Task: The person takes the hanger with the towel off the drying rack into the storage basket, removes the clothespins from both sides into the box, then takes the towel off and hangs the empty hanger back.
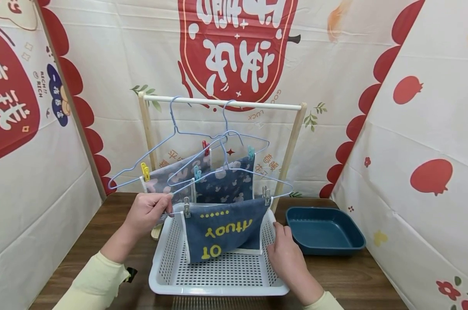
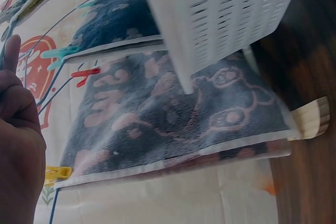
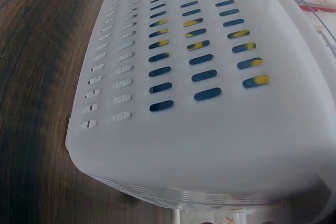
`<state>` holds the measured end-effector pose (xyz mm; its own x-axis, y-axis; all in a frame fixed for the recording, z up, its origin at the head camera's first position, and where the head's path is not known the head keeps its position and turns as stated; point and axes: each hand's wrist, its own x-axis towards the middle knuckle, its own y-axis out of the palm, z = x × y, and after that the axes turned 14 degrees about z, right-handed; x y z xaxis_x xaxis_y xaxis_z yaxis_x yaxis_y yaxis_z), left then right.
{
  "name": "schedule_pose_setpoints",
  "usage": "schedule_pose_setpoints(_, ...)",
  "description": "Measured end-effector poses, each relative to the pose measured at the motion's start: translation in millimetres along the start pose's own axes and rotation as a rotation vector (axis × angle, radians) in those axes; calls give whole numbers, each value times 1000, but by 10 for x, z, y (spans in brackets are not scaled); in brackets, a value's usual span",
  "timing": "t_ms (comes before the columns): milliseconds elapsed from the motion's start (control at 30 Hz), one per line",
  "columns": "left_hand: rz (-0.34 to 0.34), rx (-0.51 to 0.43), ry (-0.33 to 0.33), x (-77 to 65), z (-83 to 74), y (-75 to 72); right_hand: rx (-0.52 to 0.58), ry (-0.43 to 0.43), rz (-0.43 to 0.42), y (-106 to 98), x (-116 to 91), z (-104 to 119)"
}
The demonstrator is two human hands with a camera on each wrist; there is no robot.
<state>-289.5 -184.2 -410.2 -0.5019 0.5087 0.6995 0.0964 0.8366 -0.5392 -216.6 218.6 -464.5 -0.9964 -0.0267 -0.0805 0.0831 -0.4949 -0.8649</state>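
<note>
My left hand grips the left end of a blue wire hanger. A blue towel with yellow lettering hangs from it by two grey clothespins, over the white basket. The hanger's hook stands below the rack's rod, in front of two hanging hangers. My right hand holds the basket's right rim, thumb on the inner side. In the right wrist view, the basket's slotted wall fills most of the picture and the towel shows through its holes.
A wooden rack with a white rod stands behind the basket. On it hang a grey-pink patterned towel with yellow and red clothespins and a dark blue towel with teal ones. A dark teal tray sits at right.
</note>
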Motion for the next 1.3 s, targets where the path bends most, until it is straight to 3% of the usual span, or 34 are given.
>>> schedule_pose_setpoints(667,46,-94,-47,-169,183,183,4,8,4,-5,-3,8)
schedule_pose_setpoints(1300,43,-84,-66,-294,284,334,18,-9,-7,-16,-1,-12)
